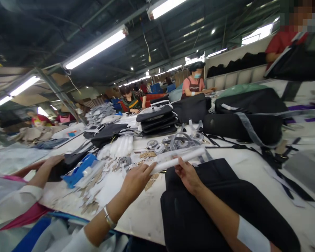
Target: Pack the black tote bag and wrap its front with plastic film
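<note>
My left hand (137,179) and my right hand (187,175) both grip a long clear plastic packet of white material (179,156), held level just above the table. The left hand pinches its left end, the right hand pinches near its middle from below. A silver bracelet (109,218) circles my left wrist. Under my right forearm lies a black bag (220,206), flat on the white table (147,213).
A co-worker's hand (51,163) rests at the left beside a blue tape dispenser (78,170). Paper tags, grey straps (182,140) and stacked black bags (245,115) cover the table beyond. Other people sit further back.
</note>
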Demonstrator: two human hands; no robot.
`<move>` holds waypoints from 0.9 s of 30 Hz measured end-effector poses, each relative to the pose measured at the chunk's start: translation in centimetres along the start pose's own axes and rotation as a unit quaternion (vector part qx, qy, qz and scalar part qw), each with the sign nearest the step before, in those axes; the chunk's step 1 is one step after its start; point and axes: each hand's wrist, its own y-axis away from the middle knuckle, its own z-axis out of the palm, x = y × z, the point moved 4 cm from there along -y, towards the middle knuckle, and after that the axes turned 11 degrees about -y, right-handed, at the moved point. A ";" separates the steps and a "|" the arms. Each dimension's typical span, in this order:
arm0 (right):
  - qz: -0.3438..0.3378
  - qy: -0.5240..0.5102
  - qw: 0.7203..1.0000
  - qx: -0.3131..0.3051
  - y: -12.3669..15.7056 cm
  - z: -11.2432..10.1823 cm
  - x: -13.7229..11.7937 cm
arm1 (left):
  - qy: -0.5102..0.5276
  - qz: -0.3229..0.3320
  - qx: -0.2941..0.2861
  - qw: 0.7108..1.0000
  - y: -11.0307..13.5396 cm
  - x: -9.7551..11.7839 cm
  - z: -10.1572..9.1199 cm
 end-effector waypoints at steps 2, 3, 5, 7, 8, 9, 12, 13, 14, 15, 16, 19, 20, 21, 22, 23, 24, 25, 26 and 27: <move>-0.012 -0.004 0.999 0.034 -0.7 -0.8 -0.8 | 0.064 -0.046 -0.024 0.997 0.5 -1.0 0.9; -0.016 -0.009 0.999 0.040 -1.0 -1.1 -1.1 | 0.098 -0.069 -0.036 0.992 1.0 -1.8 1.3; -0.020 -0.021 0.998 0.050 -1.5 -1.5 -1.5 | 0.149 -0.107 -0.058 0.981 2.3 -3.6 2.1; -0.019 -0.030 0.998 0.058 -1.8 -1.8 -1.7 | 0.163 -0.137 -0.088 0.973 3.9 -5.4 2.7; -0.018 -0.034 0.997 0.062 -1.9 -1.9 -1.8 | 0.161 -0.148 -0.108 0.970 4.8 -6.3 3.0; -0.017 -0.037 0.997 0.064 -2.0 -2.0 -1.7 | 0.157 -0.154 -0.132 0.967 5.6 -7.1 3.3; -0.010 -0.040 0.997 0.063 -2.2 -2.1 -1.5 | 0.155 -0.151 -0.191 0.958 7.6 -8.6 3.9; -0.006 -0.038 0.997 0.060 -2.2 -2.1 -1.3 | 0.164 -0.141 -0.192 0.957 7.7 -8.6 4.0; 0.001 -0.035 0.998 0.054 -2.1 -2.0 -1.1 | 0.176 -0.128 -0.182 0.959 7.5 -8.3 4.0; 0.009 -0.029 0.998 0.047 -1.9 -1.8 -0.8 | 0.190 -0.114 -0.161 0.962 7.0 -7.6 3.9; 0.019 -0.021 0.999 0.038 -1.6 -1.6 -0.5 | 0.203 -0.101 -0.134 0.965 6.3 -6.8 3.7; 0.050 0.007 0.999 0.007 -0.6 -0.8 0.5 | 0.245 -0.094 -0.090 0.961 3.1 -3.1 3.5; 0.055 0.016 0.998 0.000 -0.3 -0.6 0.6 | 0.266 -0.093 -0.095 0.955 2.0 -1.7 3.6; 0.055 0.023 0.998 -0.002 -0.2 -0.5 0.7 | 0.292 -0.086 -0.106 0.947 1.2 -0.5 3.7; 0.050 0.027 0.998 0.000 -0.3 -0.5 0.5 | 0.319 -0.073 -0.121 0.937 0.5 0.6 3.9; 0.037 0.026 0.999 0.008 -0.5 -0.7 0.2 | 0.345 -0.059 -0.137 0.927 0.1 1.3 4.1; 0.019 0.020 0.999 0.019 -0.8 -0.9 -0.3 | 0.369 -0.044 -0.152 0.916 -0.1 1.7 4.5; -0.002 0.012 0.999 0.031 -1.2 -1.2 -0.9 | 0.388 -0.037 -0.165 0.906 0.0 1.7 4.9; -0.025 0.002 0.999 0.042 -1.7 -1.6 -1.7 | 0.402 -0.037 -0.178 0.897 0.3 1.3 5.5; -0.046 -0.008 0.998 0.051 -2.2 -1.9 -2.4 | 0.416 -0.044 -0.193 0.888 0.7 0.7 6.1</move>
